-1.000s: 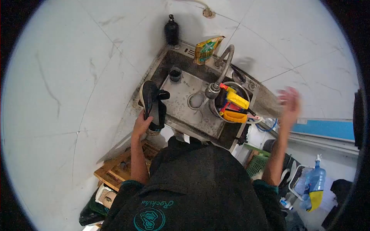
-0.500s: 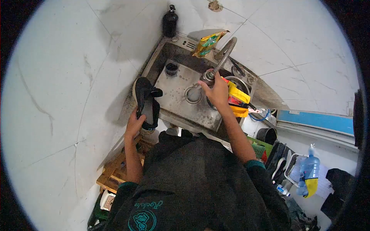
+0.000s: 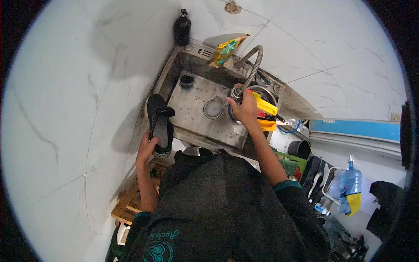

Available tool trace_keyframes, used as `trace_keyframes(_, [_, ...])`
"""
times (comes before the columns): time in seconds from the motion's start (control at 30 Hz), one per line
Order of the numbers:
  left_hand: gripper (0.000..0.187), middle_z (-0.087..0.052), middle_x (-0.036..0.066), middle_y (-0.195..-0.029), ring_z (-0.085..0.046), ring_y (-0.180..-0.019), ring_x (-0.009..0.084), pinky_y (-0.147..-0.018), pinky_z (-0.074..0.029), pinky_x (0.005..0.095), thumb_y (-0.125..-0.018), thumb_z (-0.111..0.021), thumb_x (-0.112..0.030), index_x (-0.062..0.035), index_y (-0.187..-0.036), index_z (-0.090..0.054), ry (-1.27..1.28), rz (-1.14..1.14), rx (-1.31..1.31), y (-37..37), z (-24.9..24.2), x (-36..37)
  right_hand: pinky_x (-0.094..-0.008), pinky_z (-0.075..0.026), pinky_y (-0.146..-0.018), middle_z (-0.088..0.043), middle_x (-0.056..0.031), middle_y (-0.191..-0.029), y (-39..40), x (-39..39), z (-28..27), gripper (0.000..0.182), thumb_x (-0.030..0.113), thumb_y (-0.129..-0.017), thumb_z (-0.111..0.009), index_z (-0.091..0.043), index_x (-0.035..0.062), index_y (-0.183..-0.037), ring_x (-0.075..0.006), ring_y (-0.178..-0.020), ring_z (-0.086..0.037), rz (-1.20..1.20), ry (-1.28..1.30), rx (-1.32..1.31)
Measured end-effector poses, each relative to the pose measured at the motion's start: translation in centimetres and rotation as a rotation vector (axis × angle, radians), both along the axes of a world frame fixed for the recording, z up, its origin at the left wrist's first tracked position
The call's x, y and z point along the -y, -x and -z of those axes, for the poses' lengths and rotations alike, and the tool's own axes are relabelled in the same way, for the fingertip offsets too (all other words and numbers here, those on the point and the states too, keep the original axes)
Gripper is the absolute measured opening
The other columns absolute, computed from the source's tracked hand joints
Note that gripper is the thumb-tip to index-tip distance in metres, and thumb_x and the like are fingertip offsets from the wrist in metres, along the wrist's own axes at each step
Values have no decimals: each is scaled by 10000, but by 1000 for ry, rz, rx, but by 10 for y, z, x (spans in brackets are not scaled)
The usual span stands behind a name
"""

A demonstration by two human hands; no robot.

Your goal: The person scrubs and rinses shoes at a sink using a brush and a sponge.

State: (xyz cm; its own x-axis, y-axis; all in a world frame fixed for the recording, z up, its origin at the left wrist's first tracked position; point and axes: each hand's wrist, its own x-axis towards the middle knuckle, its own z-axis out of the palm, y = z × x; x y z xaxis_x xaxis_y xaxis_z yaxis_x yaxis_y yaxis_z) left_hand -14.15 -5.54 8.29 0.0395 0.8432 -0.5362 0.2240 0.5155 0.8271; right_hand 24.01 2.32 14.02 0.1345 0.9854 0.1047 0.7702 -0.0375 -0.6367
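My left hand (image 3: 146, 147) grips a black shoe (image 3: 158, 115) by its heel end, thumb over the opening, at the left edge of the sink. A strap or tongue sticks out from the shoe's right side. My right hand (image 3: 245, 108) is wrapped around the head of a flexible metal faucet (image 3: 259, 56) above the steel sink (image 3: 192, 115). Water appears to run from the faucet head toward the round drain (image 3: 213, 108). Part of the faucet head is hidden by my fingers.
A small black cup (image 3: 187, 81) stands in the sink's far left corner. On the back rim are a black pump bottle (image 3: 182, 28) and a yellow-green packet (image 3: 229, 50). Yellow items (image 3: 267, 106) lie right of my right hand. A blue bottle (image 3: 350, 181) stands lower right.
The view has shifted slightly, so the sink sits a little further left. The shoe appears slightly lower, still in my left hand. My right hand keeps its hold on the faucet head.
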Motion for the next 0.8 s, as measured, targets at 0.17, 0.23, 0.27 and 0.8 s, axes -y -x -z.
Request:
trace_keyframes(0.17, [637,-530,179,-1317,-509,-1198,291,-1034,-360,359,-845,-549,-235,26,-1403,-387,30,16,-59,4,2,-2,-439,-498,-784,-660,-174,-992,2,0,-2,520,264,-769,-768,-532,67,-1189,-376,-921,-636,1,-32,-25])
trace_keyframes(0.23, [619,-527,181,-1325,-507,-1206,301,-1040,-355,361,-870,-541,-247,19,-1407,-384,-25,48,-5,17,21,-1,-438,-499,-786,-659,-176,-990,4,0,-1,519,260,-768,-768,-533,61,-1185,-374,-921,-636,2,-49,-54])
trace_keyframes(0.27, [609,-527,180,-1325,-506,-1207,302,-1041,-353,361,-880,-535,-247,17,-1407,-385,-19,58,-39,24,31,-1,-440,-500,-789,-658,-181,-989,4,1,-3,523,260,-767,-769,-532,52,-1183,-373,-923,-637,-2,-56,-40])
trace_keyframes(0.8, [483,-594,200,-1221,-554,-1132,320,-986,-398,371,-941,-508,-300,33,-1291,-514,-105,98,-308,41,31,-16,-462,-495,-796,-638,-209,-1010,5,4,4,571,299,-775,-756,-495,13,-1196,-398,-941,-621,44,-7,-57])
